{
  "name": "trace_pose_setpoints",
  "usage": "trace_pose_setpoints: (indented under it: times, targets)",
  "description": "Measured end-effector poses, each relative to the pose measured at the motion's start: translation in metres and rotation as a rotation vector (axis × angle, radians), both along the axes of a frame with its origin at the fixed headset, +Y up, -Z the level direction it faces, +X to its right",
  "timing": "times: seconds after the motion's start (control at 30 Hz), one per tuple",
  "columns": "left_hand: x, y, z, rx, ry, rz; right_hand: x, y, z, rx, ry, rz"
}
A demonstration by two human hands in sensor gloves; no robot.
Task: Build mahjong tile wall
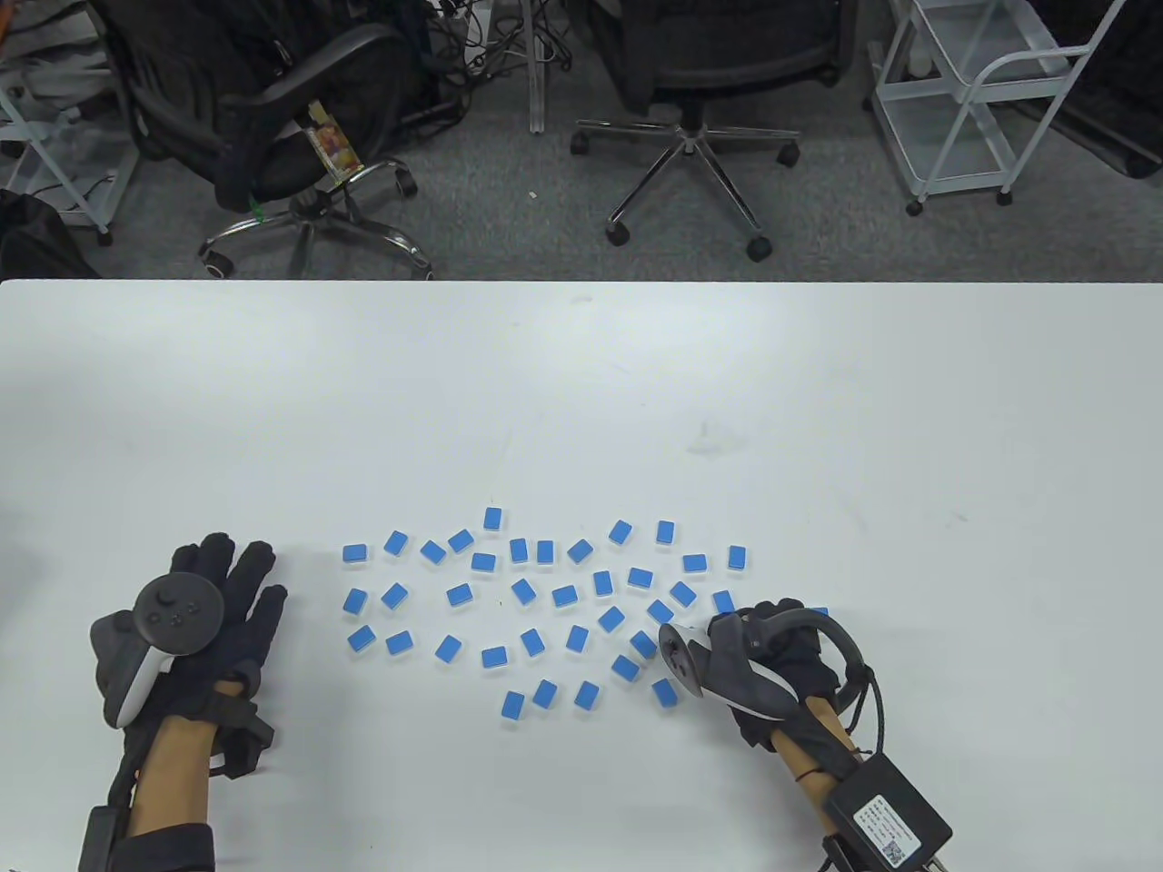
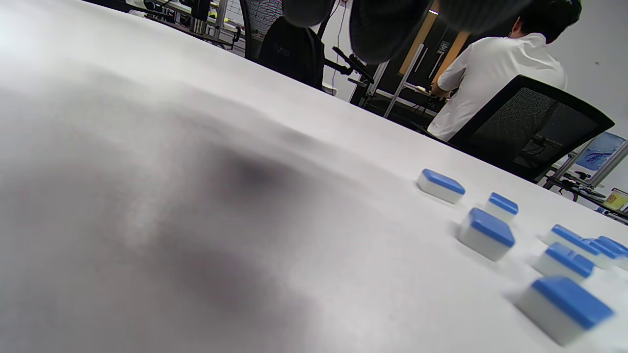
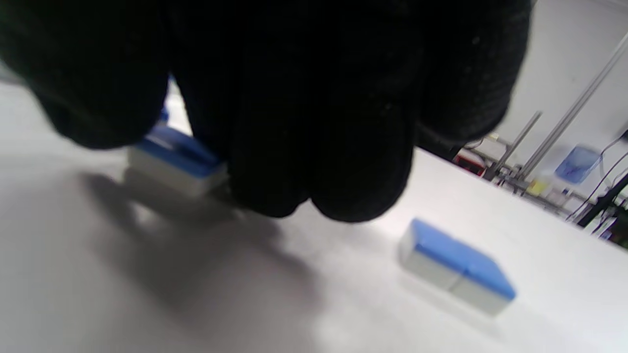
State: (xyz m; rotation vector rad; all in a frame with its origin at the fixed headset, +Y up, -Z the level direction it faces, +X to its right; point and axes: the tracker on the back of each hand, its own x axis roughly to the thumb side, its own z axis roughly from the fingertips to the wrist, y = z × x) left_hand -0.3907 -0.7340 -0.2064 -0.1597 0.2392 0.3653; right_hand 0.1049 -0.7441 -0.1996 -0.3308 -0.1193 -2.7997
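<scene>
Several blue-backed mahjong tiles (image 1: 563, 595) lie scattered flat, face down, across the near middle of the white table (image 1: 581, 381). My left hand (image 1: 232, 568) rests flat on the table left of them, fingers straight and holding nothing. Its fingertips (image 2: 382, 24) show at the top of the left wrist view, with the nearest tiles (image 2: 485, 235) to the right. My right hand (image 1: 754, 622) is at the right end of the scatter, fingers curled down. In the right wrist view its fingers (image 3: 319, 147) close around one tile (image 3: 171, 162) that still sits on the table. Two tiles (image 3: 456, 264) lie side by side nearby.
Beyond the table's far edge stand black office chairs (image 1: 700, 54) (image 1: 273, 118) and a white cart (image 1: 981, 91). A person in a white shirt (image 2: 495, 73) sits with their back turned in the left wrist view. Bare table stretches behind the tiles.
</scene>
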Motion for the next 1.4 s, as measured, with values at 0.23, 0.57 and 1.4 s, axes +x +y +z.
trace_pose_setpoints:
  times: [0.23, 0.57, 1.4]
  targets:
    - [0.0, 0.0, 0.001, -0.002, -0.002, -0.002, 0.008, 0.003, -0.004, -0.082, -0.084, -0.052]
    - [0.001, -0.001, 0.001, -0.01, -0.003, -0.002, 0.003, -0.003, -0.001, -0.091, -0.069, 0.053]
    - [0.001, -0.004, 0.0, -0.035, -0.009, 0.021, 0.136, -0.003, -0.036, -0.095, -0.481, -0.059]
